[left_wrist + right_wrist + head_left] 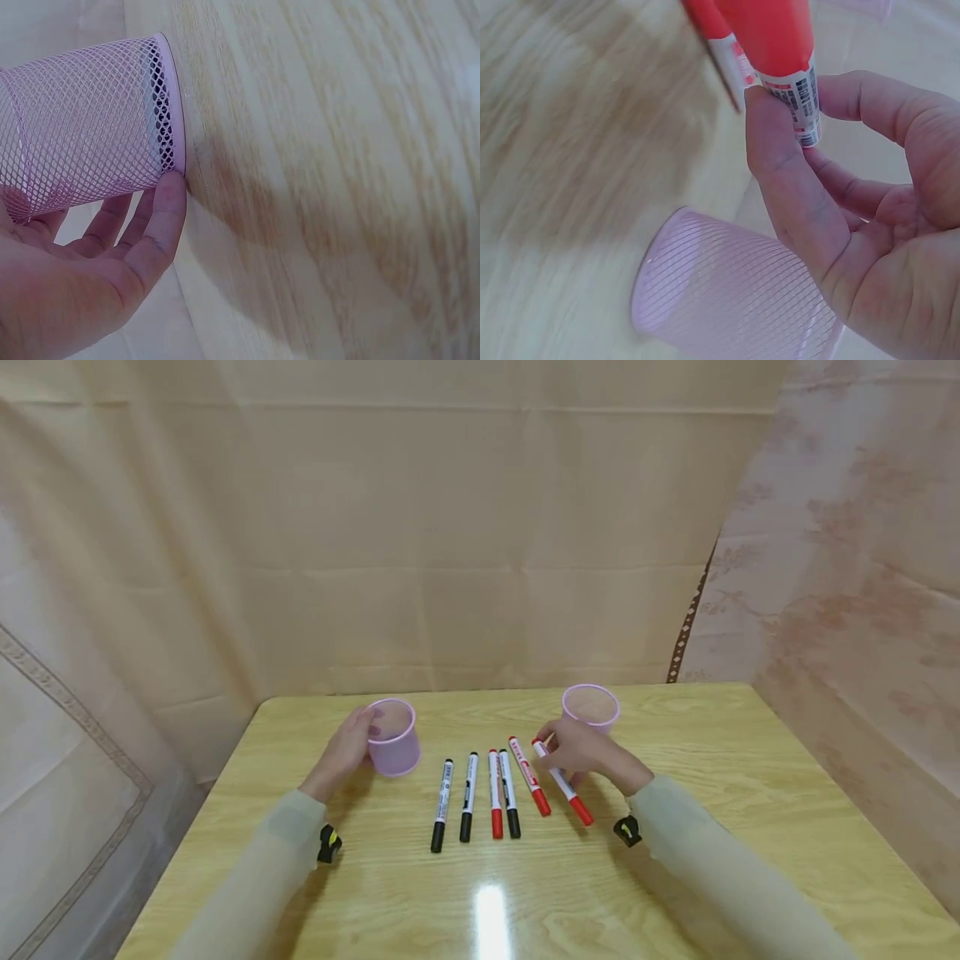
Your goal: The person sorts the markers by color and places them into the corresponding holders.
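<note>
Marker (562,782) in right hand (588,750) — white, red-capped

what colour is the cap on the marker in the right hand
The cap is red; it shows best in the right wrist view.

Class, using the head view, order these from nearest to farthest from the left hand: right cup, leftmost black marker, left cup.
1. Left cup: held by the left hand.
2. Leftmost black marker: on the table, right of that cup.
3. Right cup: farther right, behind the right hand.
</note>
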Available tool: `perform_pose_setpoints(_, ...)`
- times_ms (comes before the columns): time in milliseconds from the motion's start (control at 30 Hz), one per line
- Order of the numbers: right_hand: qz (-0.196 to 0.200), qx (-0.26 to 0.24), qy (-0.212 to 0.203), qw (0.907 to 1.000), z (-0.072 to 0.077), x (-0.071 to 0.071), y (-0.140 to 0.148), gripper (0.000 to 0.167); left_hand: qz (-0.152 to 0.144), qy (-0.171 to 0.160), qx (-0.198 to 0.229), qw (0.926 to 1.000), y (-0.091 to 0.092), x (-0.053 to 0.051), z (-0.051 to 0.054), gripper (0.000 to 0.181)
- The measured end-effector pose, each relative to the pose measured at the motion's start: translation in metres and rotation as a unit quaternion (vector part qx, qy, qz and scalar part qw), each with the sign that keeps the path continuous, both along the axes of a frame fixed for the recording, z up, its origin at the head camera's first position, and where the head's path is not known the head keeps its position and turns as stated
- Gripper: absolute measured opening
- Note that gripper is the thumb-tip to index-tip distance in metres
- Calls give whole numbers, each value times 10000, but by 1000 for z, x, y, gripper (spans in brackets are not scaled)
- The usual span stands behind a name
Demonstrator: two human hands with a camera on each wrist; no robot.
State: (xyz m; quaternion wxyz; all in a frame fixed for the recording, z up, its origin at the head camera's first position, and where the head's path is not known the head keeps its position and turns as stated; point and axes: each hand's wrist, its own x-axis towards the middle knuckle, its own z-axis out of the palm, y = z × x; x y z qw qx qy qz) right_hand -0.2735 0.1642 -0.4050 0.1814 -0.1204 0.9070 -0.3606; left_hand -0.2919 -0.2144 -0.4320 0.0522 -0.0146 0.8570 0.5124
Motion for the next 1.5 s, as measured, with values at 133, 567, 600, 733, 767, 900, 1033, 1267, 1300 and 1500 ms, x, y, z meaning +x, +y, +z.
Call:
perform_pose_setpoints(133,9,-248,-118,9996,6,-2,-7,45,81,-37,85,9999,-3,3,-1,56)
perform_pose_setpoints(567,-175,-1598,-410,9861,31,-6,-25,53,25,-39,64,10000,0,6,4,56)
perform_pose_setpoints(600,-153,-1663,-444,9850,32,-7,-28,53,16,-34,76,10000,0,6,3,56)
perform_pose_setpoints(733,-119,-1675,-441,9848,35,-8,-35,53,-3,-28,60,10000,0,5,0,57)
perform_pose_setpoints(767,-110,-1652,-427,9853,36,-8,-37,53,-1,-31,43,10000,0,5,0,57)
perform_pose_setpoints(900,-87,-1690,-509,9843,39,-11,-44,50,10,-33,2,10000,1,6,0,57)
perform_pose_setpoints(1033,1,-1680,-827,9823,44,-13,-51,47,3,-16,29,10000,0,6,0,56)
perform_pose_setpoints(1267,574,-1354,-1256,9811,55,-19,-55,47,13,-8,36,10000,-1,5,0,56)
perform_pose_setpoints(1300,663,-1290,-1290,9810,56,-20,-56,47,21,-9,46,10000,-1,5,0,56)
perform_pose_setpoints(1500,892,-1062,-1278,9821,61,-28,-63,47,38,-36,36,10000,-2,4,-2,56)
